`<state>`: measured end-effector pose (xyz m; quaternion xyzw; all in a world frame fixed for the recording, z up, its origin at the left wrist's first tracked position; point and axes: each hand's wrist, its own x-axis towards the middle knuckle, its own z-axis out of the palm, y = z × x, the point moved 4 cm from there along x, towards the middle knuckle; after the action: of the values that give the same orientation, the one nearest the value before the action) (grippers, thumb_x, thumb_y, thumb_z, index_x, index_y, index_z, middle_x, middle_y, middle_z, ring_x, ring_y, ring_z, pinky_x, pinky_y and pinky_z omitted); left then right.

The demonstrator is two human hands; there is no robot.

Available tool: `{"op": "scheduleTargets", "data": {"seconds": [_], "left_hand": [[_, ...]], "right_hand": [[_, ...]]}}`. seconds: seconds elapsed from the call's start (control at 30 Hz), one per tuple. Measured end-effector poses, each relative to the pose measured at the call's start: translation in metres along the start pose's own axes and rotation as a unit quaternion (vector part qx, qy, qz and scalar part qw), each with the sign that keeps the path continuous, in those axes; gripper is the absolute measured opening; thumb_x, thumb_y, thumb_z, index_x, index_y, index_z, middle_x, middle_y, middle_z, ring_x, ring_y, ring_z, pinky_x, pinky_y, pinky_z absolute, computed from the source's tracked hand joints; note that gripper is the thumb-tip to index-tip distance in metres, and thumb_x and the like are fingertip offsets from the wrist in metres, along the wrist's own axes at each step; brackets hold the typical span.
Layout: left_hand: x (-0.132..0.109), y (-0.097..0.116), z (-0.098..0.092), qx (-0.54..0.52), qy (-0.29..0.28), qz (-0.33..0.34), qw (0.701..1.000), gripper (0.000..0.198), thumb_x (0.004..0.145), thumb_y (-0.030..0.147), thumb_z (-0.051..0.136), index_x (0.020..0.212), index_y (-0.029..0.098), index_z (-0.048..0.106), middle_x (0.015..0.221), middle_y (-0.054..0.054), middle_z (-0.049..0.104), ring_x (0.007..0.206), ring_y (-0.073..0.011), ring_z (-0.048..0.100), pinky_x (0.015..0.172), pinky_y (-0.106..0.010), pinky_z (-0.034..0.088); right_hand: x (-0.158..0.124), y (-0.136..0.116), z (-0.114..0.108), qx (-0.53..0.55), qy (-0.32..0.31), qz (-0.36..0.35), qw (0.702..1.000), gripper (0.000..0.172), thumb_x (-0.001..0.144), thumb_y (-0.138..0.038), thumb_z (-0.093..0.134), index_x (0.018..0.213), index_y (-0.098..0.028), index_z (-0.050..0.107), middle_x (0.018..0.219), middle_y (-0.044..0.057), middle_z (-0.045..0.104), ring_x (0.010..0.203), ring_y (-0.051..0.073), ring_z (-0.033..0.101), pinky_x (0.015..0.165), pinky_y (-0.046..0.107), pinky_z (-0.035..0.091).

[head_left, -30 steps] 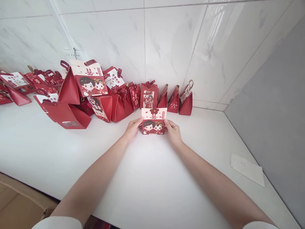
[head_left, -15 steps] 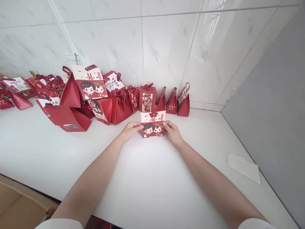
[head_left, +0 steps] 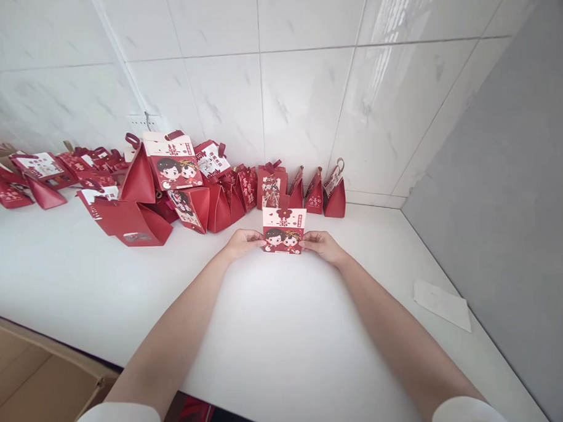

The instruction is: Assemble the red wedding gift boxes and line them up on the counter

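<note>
A small red and cream gift box [head_left: 283, 231] with two cartoon faces printed on its front stands upright on the white table [head_left: 277, 334]. My left hand [head_left: 244, 243] pinches its left edge between thumb and fingers. At the opposite edge, my right hand [head_left: 324, 245] grips it the same way. Just behind it is a red box with two printed figures [head_left: 272, 186], partly covered by the held one. To the right of that stand several narrow red boxes, one with a ribbon loop on top [head_left: 335, 194].
Several red gift boxes are heaped on the left, among them a large one with cartoon faces [head_left: 175, 164]. A white sheet [head_left: 443, 304] lies near the grey panel [head_left: 504, 182] on the right. An open cardboard box [head_left: 35, 375] is at lower left. White tiles [head_left: 304, 101] line the back.
The view has shifted slightly. My right hand has slid a little lower along the box's right edge, and its fingers now point more straight across. Both hands stay on the box.
</note>
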<state>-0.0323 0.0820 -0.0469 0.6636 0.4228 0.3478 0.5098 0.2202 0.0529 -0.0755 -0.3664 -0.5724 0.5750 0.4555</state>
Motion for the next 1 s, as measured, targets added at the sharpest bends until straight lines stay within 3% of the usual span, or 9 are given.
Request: {"op": "scheduleTargets", "data": {"seconds": [0.2, 0.33, 0.5, 0.67, 0.73, 0.8, 0.9, 1.0], "left_hand": [[-0.002, 0.002, -0.001, 0.012, -0.014, -0.003, 1.000, 0.038, 0.055, 0.042, 0.083, 0.078, 0.013, 0.075, 0.080, -0.008, 0.074, 0.077, -0.0225, 0.068, 0.082, -0.037, 0.052], [-0.001, 0.006, 0.000, -0.010, 0.021, 0.007, 1.000, 0.035, 0.064, 0.044, 0.077, 0.083, 0.015, 0.075, 0.085, -0.008, 0.075, 0.081, -0.0223, 0.068, 0.085, -0.036, 0.051], [0.002, 0.009, 0.010, -0.046, 0.042, 0.032, 0.998, 0.040, 0.076, 0.050, 0.066, 0.088, 0.013, 0.074, 0.093, -0.012, 0.074, 0.085, -0.0251, 0.069, 0.085, -0.039, 0.051], [0.002, 0.008, 0.006, -0.031, 0.123, 0.089, 0.988, 0.044, 0.082, 0.057, 0.054, 0.091, 0.016, 0.069, 0.101, -0.011, 0.071, 0.099, -0.0260, 0.064, 0.089, -0.040, 0.048], [0.001, 0.011, 0.004, -0.020, 0.147, 0.123, 0.981, 0.049, 0.082, 0.061, 0.051, 0.101, 0.018, 0.065, 0.114, -0.010, 0.065, 0.114, -0.0272, 0.056, 0.096, -0.042, 0.044], [-0.002, 0.020, 0.007, 0.021, 0.141, 0.183, 0.973, 0.056, 0.082, 0.063, 0.049, 0.115, 0.020, 0.061, 0.129, -0.010, 0.057, 0.127, -0.0284, 0.046, 0.106, -0.044, 0.036], [-0.008, 0.034, 0.023, 0.153, 0.095, 0.269, 0.946, 0.058, 0.083, 0.053, 0.056, 0.130, 0.021, 0.052, 0.141, -0.011, 0.046, 0.135, -0.0286, 0.036, 0.114, -0.044, 0.025], [-0.009, 0.037, 0.038, 0.261, 0.056, 0.274, 0.924, 0.057, 0.082, 0.043, 0.062, 0.133, 0.022, 0.050, 0.143, -0.009, 0.045, 0.137, -0.0271, 0.034, 0.116, -0.043, 0.023]], "right_hand": [[-0.001, -0.004, 0.004, 0.000, -0.006, 0.005, 1.000, 0.034, 0.063, -0.043, 0.080, 0.083, -0.017, 0.072, 0.086, 0.006, 0.073, 0.076, 0.018, 0.066, 0.079, 0.035, 0.051], [0.000, -0.005, 0.000, 0.010, 0.045, -0.013, 0.999, 0.031, 0.069, -0.049, 0.075, 0.075, -0.019, 0.068, 0.071, 0.002, 0.070, 0.061, 0.013, 0.061, 0.065, 0.028, 0.049], [0.002, -0.003, -0.005, 0.008, 0.101, -0.019, 0.995, 0.044, 0.077, -0.056, 0.064, 0.056, -0.018, 0.059, 0.048, 0.000, 0.056, 0.041, 0.011, 0.048, 0.045, 0.026, 0.039], [0.003, -0.003, -0.007, -0.025, 0.142, -0.038, 0.989, 0.045, 0.082, -0.061, 0.054, 0.073, -0.018, 0.063, 0.057, 0.002, 0.060, 0.043, 0.013, 0.051, 0.043, 0.027, 0.040], [0.001, -0.008, -0.007, -0.045, 0.170, -0.064, 0.982, 0.044, 0.085, -0.062, 0.049, 0.090, -0.020, 0.063, 0.075, 0.004, 0.066, 0.059, 0.017, 0.060, 0.051, 0.028, 0.046], [-0.003, -0.015, -0.005, -0.069, 0.190, -0.100, 0.974, 0.042, 0.085, -0.060, 0.051, 0.104, -0.024, 0.061, 0.104, 0.006, 0.067, 0.092, 0.021, 0.063, 0.073, 0.033, 0.051], [-0.009, -0.031, 0.007, -0.210, 0.173, -0.200, 0.941, 0.044, 0.084, -0.052, 0.057, 0.121, -0.027, 0.057, 0.137, 0.006, 0.050, 0.130, 0.025, 0.042, 0.106, 0.042, 0.035], [-0.011, -0.039, 0.022, -0.377, 0.145, -0.274, 0.873, 0.055, 0.086, -0.046, 0.057, 0.136, -0.027, 0.044, 0.149, 0.007, 0.038, 0.137, 0.028, 0.033, 0.112, 0.048, 0.026]]}}
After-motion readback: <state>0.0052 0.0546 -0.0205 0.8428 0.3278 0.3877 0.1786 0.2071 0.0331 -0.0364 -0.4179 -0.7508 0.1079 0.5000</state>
